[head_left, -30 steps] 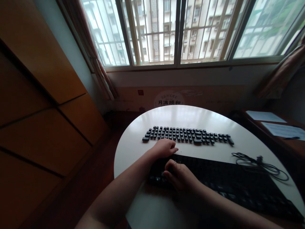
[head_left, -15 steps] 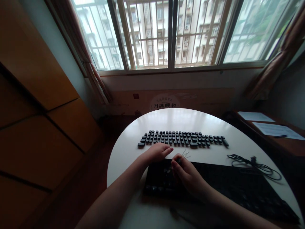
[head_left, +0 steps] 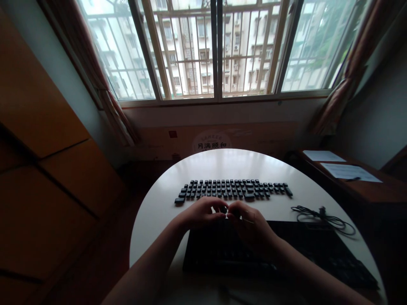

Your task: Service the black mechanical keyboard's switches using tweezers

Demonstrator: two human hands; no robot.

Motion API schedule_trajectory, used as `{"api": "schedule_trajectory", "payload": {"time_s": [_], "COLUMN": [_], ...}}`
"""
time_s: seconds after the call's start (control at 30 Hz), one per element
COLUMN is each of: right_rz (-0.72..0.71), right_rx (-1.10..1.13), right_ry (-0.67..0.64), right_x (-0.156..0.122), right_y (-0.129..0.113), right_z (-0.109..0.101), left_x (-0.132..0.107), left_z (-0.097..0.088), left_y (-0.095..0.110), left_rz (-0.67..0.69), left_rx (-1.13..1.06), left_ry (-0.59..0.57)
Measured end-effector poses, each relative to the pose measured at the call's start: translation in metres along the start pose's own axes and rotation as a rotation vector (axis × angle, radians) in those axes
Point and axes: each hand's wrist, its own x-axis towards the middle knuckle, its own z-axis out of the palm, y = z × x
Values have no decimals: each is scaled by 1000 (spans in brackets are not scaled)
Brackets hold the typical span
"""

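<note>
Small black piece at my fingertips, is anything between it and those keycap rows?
In this view, only your left hand and right hand: their fingers curve between the small black piece and the keycap rows. Nothing else visible stands there; the coiled cable lies off to the right.

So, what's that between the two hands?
In the head view, a small dark piece, perhaps a keycap, sits between the fingertips of the left hand and the right hand; it's too dim to be sure.

Two hands, one keyboard, one cable
</note>
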Motion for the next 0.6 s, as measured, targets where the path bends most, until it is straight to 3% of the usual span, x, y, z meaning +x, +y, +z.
{"api": "schedule_trajectory", "payload": {"time_s": [0.17, 0.4, 0.6], "right_rz": [-25, 3, 50], "right_rx": [-40, -98, -95], "right_ry": [5, -9, 35], "right_x": [0, 0, 1], "right_y": [3, 3, 1], "right_z": [2, 2, 1], "left_x": [1, -2, -2], "left_z": [0, -2, -2], "left_y": [-2, 10, 6], "left_rz": [29, 37, 36], "left_rx": [59, 194, 223], "left_ry": [58, 34, 39]}}
